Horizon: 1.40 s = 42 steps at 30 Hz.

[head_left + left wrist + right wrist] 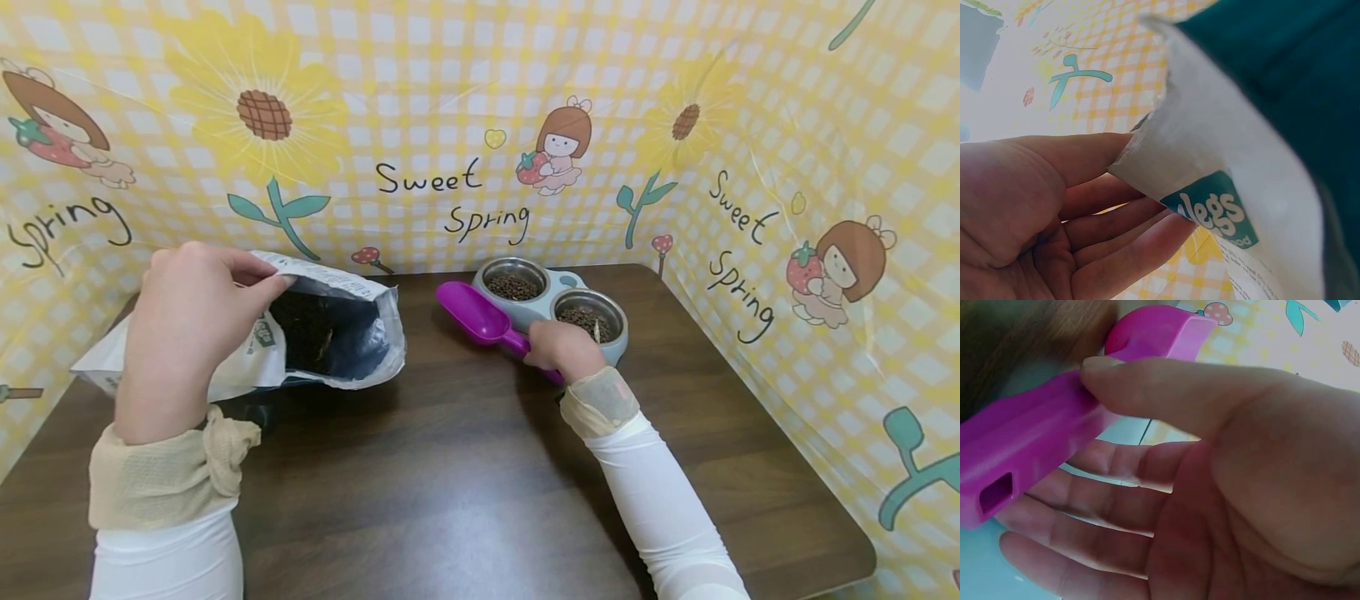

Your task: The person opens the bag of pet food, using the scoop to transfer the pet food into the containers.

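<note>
On the left, an open foil-lined food bag (pixel 243 358) lies on its side with its mouth to the right and dark brown contents (pixel 300 325) inside. My left hand (pixel 187 325) pinches the upper edge of that mouth between thumb and fingers. The left wrist view shows the bag's white and teal face (pixel 1213 215) by the fingers. My right hand (pixel 566 350) holds a purple scoop (pixel 476 312) by its handle, the thumb across it in the right wrist view. The scoop looks empty and points left, in front of a grey double pet bowl (pixel 525 315).
Two metal dishes in the bowl stand hold brown kibble (pixel 513 287). The brown wooden table (pixel 420 467) meets a yellow checked cloth (pixel 420 108) at the back and sides. A dark item (pixel 258 414) shows partly under the bag.
</note>
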Available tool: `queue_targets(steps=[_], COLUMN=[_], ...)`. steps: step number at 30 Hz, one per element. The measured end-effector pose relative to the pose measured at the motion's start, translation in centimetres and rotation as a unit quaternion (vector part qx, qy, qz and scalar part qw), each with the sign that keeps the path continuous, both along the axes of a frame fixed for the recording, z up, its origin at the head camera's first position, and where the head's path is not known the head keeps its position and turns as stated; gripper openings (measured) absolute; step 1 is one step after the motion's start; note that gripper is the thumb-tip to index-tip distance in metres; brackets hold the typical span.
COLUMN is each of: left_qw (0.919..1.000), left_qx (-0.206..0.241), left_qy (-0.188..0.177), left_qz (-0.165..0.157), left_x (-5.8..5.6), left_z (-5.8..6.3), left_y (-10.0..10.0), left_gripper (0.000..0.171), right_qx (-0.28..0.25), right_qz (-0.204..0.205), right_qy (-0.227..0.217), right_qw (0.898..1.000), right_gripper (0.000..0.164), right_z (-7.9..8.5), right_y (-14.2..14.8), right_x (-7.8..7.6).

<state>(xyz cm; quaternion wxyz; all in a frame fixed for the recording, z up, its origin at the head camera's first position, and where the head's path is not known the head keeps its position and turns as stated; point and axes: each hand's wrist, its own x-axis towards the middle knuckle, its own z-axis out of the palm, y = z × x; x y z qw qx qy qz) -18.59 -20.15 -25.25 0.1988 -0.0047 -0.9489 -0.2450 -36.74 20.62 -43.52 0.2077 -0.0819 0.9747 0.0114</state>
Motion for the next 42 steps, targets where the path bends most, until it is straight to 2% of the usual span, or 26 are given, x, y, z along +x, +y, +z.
queue_targets(steps=[11, 22, 28, 31, 32, 34, 38, 39, 41, 42], left_qw=[1.0000, 1.0000, 1.0000, 1.0000, 1.0000, 1.0000, 1.0000, 0.9999, 0.9999, 1.0000], left_qx=[-0.002, -0.002, -0.002, -0.003, -0.003, -0.002, -0.002, -0.003, -0.005, -0.006], left_qy=[-0.004, -0.005, -0.005, -0.006, -0.007, -0.009, -0.009, -0.010, -0.010, -0.008], left_qz=[0.001, -0.001, 0.000, 0.002, 0.002, 0.002, 0.002, 0.002, 0.002, 0.003], left_x=[0.1, 0.1, 0.1, 0.0, 0.0, 0.0, -0.1, -0.1, 0.0, 0.0], left_z=[0.0, 0.0, 0.1, 0.1, 0.1, 0.1, 0.2, 0.2, 0.1, 0.1], left_y=[0.0, 0.1, 0.1, 0.1, 0.1, 0.1, 0.2, 0.2, 0.1, 0.1], left_gripper=[0.032, 0.032, 0.032, 0.033, 0.033, 0.033, 0.033, 0.033, 0.033, 0.032], right_qx=[0.019, 0.039, 0.035, 0.028, 0.023, 0.007, -0.025, -0.033, -0.049, -0.063], right_qz=[0.002, 0.001, 0.018, 0.027, 0.027, 0.036, 0.064, 0.077, 0.093, 0.099], right_qy=[0.041, 0.072, 0.078, 0.095, 0.096, 0.127, 0.161, 0.175, 0.168, 0.168], right_qw=[0.999, 0.997, 0.996, 0.995, 0.995, 0.991, 0.985, 0.981, 0.980, 0.979], right_gripper=[0.023, 0.017, 0.024, 0.025, 0.025, 0.025, 0.031, 0.031, 0.032, 0.032], right_z=[-2.3, -2.2, -2.3, -1.6, -0.8, 0.1, 6.1, 7.2, 10.2, 10.7], right_y=[1.1, 0.7, 0.7, 0.5, 0.2, -0.2, -2.7, -3.3, -4.7, -5.0], right_x=[-2.1, -1.9, -2.0, -1.4, -0.8, 0.0, 5.1, 6.1, 8.2, 8.3])
